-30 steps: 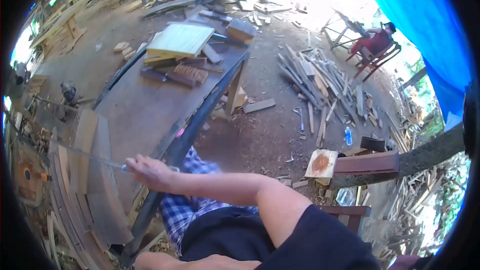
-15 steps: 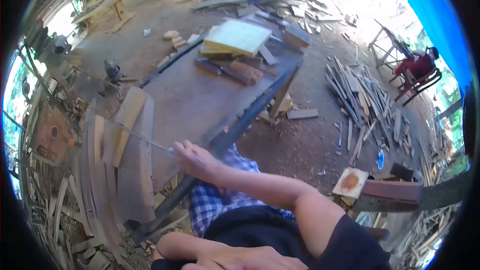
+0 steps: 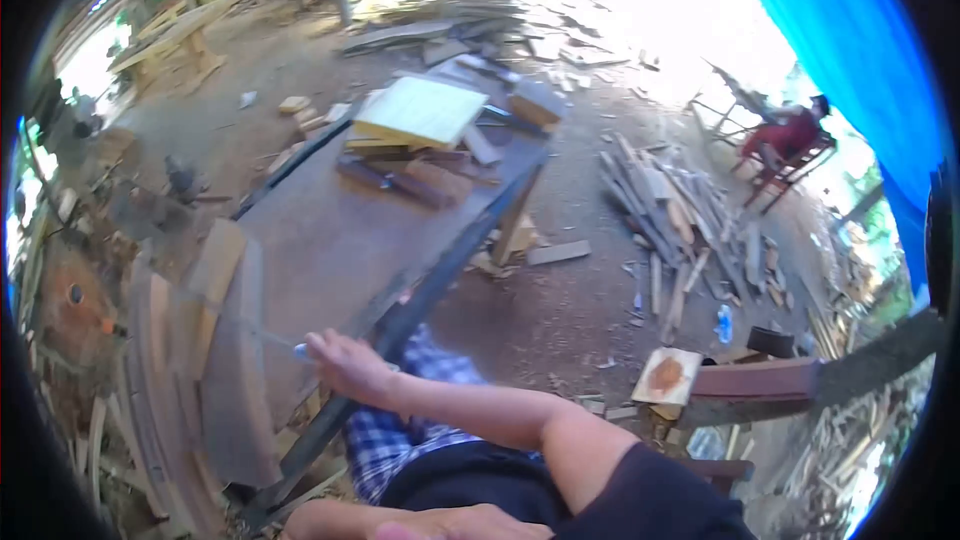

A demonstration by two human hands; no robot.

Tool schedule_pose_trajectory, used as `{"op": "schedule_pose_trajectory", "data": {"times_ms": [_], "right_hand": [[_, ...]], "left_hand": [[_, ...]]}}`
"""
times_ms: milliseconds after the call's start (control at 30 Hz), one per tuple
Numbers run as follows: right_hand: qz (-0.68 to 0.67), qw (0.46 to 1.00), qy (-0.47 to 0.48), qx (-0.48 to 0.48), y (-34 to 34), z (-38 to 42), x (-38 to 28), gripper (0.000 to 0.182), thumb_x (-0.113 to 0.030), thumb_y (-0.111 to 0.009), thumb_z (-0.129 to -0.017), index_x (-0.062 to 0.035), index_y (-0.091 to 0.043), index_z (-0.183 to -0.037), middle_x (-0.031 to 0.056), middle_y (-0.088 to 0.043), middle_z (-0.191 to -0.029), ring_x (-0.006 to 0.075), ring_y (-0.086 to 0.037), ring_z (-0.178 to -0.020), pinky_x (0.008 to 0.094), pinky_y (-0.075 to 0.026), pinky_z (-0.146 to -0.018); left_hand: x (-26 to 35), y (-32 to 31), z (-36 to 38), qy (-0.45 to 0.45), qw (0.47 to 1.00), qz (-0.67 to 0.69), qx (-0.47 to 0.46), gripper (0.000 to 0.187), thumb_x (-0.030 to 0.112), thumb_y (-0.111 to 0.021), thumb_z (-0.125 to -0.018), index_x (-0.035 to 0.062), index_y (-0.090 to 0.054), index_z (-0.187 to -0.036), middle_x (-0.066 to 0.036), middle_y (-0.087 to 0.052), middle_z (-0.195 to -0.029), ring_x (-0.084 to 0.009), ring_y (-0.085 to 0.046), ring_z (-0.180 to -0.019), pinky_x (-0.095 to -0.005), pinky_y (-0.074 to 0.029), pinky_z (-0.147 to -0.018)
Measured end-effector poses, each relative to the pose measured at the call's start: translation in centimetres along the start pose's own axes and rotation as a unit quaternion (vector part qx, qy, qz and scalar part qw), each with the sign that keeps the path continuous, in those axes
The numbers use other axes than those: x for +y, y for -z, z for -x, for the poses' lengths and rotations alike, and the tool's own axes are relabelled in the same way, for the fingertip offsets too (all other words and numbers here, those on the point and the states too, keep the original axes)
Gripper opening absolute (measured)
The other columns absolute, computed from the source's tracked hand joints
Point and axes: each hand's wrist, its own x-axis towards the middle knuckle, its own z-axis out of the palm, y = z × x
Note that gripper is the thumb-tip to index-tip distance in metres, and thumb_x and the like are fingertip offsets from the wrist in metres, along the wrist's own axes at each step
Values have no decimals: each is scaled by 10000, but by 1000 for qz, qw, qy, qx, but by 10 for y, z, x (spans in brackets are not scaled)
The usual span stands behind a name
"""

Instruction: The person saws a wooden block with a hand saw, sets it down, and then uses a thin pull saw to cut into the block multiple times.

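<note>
My right hand (image 3: 350, 370) is closed around the pale end of a thin, straight rod (image 3: 262, 337), which points left over the curved boards. The rod's far part is blurred, and its kind cannot be made out. Below the hand is the dark edge of a wooden table (image 3: 330, 260). Several long curved wooden boards (image 3: 232, 370) lie side by side across the table's near left end. At the bottom of the view my left hand (image 3: 470, 523) rests against my dark shirt; its fingers are mostly cut off by the frame.
A yellow-edged block (image 3: 420, 112) and brown wood pieces (image 3: 435, 183) lie at the table's far end. Scrap wood (image 3: 680, 220) is heaped on the ground to the right. A person (image 3: 795, 140) sits on a chair at the far right, beside a blue tarp (image 3: 850, 50).
The whole view has shifted, so the table and wood piles appear further left. My right hand, still closed on the rod, appears lower and further left. My left hand sits lower in the frame.
</note>
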Motion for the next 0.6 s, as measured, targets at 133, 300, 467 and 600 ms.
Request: {"op": "schedule_pose_trajectory", "data": {"times_ms": [133, 300, 467, 600], "right_hand": [[159, 980, 115, 31, -38, 3, 26, 217, -136, -573, -799, -2, -567, -970, 116, -540, -885, 244, -570, -867, 341, -498, -720], [-15, 999, -20, -20, -29, 1, 19, 255, -49, -550, -813, -9, -493, -1059, 150, -558, -900, 327, -611, -755, 415, -528, -696], [-107, 993, -54, -21, -20, 4, 16, 330, -70, -633, -771, -69, -473, -1060, 165, -525, -968, 374, -609, -881, 456, -500, -737], [-103, 992, -70, -22, -16, 4, 16, 283, -133, -644, -836, -63, -466, -1045, 169, -537, -951, 386, -616, -888, 469, -504, -721]], "left_hand": [[8, 12, -2, 5, 999, 35, 38, 1107, 819, -217, -809, -99, -348, -1413, -237, -515, -1364, -320, -526, -1257, -433, -380, -1094], [16, 19, -3, 18, 996, 69, 62, 1147, 851, -203, -794, -103, -339, -1416, -242, -514, -1364, -324, -529, -1255, -434, -383, -1091], [18, 29, -12, 42, 995, 49, 70, 1187, 883, -188, -779, -106, -331, -1420, -246, -512, -1364, -328, -531, -1252, -435, -386, -1089], [17, 64, -25, 81, 979, 66, 175, 1219, 908, -177, -767, -109, -324, -1423, -249, -511, -1363, -330, -533, -1250, -435, -389, -1087]]}}
